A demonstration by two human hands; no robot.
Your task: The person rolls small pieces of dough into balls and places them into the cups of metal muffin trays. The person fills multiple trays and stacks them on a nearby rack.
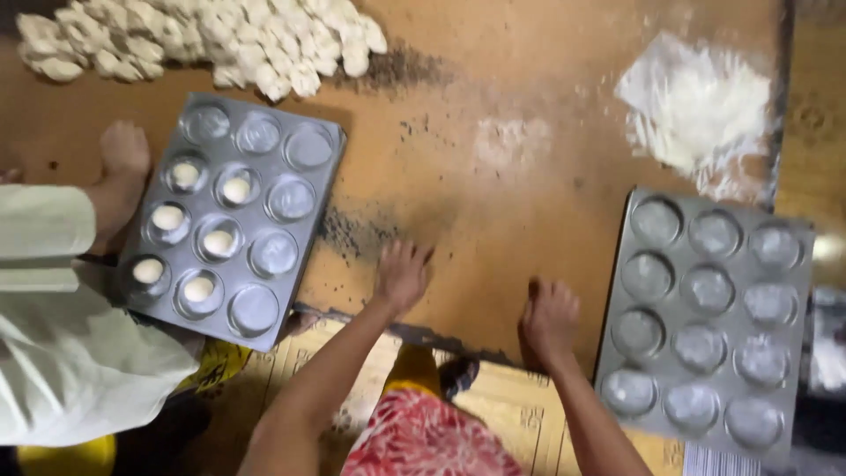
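Observation:
My left hand (402, 275) lies palm down on the brown work board (493, 211), fingers spread, and I see nothing in it. My right hand (548, 319) rests on the board a little to the right, fingers curled downward; whatever is under the palm is hidden. A grey metal baking tray (328, 181) with round cups lies left of my left hand, and several of its cups hold small pale dough balls (218, 241). A second grey tray (791, 264), its cups dusted with flour and holding no dough, lies just right of my right hand.
A heap of cut dough pieces (203, 35) lies at the back left. A mound of white flour (696, 106) sits at the back right. Another person in a white sleeve (53, 344) has a hand (119, 176) at the left tray's edge. My red patterned clothing (423, 436) shows below.

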